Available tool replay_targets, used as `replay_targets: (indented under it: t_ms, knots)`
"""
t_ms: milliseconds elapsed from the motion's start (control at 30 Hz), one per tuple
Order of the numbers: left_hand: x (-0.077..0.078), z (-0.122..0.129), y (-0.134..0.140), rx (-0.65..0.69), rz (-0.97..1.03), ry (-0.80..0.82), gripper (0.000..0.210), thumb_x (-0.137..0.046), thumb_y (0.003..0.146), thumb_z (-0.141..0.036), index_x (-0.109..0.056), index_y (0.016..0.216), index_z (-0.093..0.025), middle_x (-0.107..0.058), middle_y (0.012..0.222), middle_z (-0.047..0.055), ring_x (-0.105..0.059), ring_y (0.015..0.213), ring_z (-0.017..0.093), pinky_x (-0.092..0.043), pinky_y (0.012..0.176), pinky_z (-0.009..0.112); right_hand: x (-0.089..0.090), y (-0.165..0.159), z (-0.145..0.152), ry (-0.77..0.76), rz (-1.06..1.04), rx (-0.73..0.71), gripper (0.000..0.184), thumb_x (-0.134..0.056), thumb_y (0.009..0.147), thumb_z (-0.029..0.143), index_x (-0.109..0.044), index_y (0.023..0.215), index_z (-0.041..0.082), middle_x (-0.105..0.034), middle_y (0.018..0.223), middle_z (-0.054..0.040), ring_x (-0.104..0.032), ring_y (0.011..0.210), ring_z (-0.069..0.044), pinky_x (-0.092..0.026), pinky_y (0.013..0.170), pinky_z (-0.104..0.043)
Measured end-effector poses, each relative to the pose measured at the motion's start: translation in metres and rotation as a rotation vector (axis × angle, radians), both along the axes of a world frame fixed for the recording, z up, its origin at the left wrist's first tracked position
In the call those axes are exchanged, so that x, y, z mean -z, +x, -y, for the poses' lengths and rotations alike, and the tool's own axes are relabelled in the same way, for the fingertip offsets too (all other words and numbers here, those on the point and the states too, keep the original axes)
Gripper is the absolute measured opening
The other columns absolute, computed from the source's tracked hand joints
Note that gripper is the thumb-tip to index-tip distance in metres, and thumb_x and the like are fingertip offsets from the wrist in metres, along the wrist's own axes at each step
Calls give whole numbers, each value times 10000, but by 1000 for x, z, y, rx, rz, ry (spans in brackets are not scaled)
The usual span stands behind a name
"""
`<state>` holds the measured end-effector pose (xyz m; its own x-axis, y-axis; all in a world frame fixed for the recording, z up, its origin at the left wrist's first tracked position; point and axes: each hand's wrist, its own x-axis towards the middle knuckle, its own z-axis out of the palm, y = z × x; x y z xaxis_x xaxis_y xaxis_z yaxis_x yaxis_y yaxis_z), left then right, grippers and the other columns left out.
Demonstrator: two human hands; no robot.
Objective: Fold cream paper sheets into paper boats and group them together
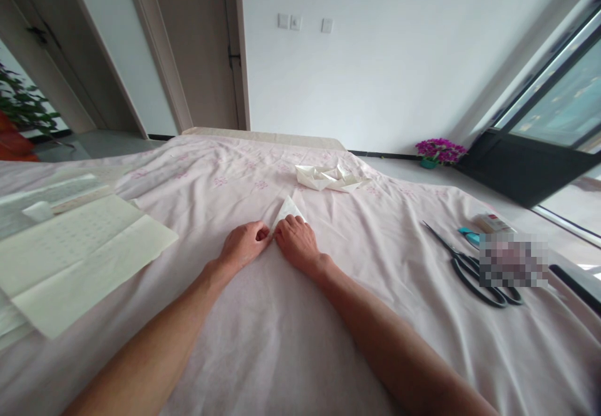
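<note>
A small piece of white paper (290,206), folded to a point, lies on the pink cloth, its tip facing away from me. My right hand (297,240) rests over its lower part, fingers curled down onto it. At the paper's left edge my left hand (246,242) is closed, with thumb and forefinger pinched at the corner. Both hands cover most of the paper's near side. Just beyond them sits a folded white paper boat shape (328,178).
Sheets of pale paper (89,247) lie on the left. Black-handled scissors (469,272) rest on the right, beside a teal item (469,236) and a small box (493,222). The cloth (263,353) is wrinkled. Beyond the far edge stand purple flowers (440,150) on the floor.
</note>
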<state>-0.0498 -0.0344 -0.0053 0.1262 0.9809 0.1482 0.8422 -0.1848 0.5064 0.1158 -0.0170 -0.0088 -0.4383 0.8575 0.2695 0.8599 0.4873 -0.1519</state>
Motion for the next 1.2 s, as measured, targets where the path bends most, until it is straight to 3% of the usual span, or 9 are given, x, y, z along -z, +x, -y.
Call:
replay_targets:
  t_ms: [200,500,933,1200]
  knots:
    - [4,2,4,5,6,51,79,-570,825,-296,-590,846,-223,-681,792,-5,-620,723,141,-384,625,231,3,6,-4,-50,-160,15,192,-565,874,313,-553,1049,236,-567,1024,-33,-502,942,-172,-375,756,-263]
    - [11,5,6,-28,-31,137,63,-561,840,-265,-594,887,-242,-634,957,11,-628,773,134,-422,673,228,2,9,-6,-15,-98,-76,101,-517,907,258,-612,937,243,-574,1010,-23,-517,920,-155,-375,728,-241]
    - [6,15,8,43,-133,241,111,-517,859,-182,-591,899,-255,-628,937,-16,-611,769,128,-381,626,230,-3,24,-5,53,5,-250,153,-515,929,233,-666,909,248,-638,973,-6,-537,899,-149,-373,688,-238]
    - [1,20,10,108,-337,335,75,-554,843,-185,-614,817,-221,-642,862,24,-581,853,190,-402,744,290,-3,28,-4,21,-7,-314,202,-491,947,249,-694,944,253,-655,1001,-19,-538,932,-157,-388,753,-243]
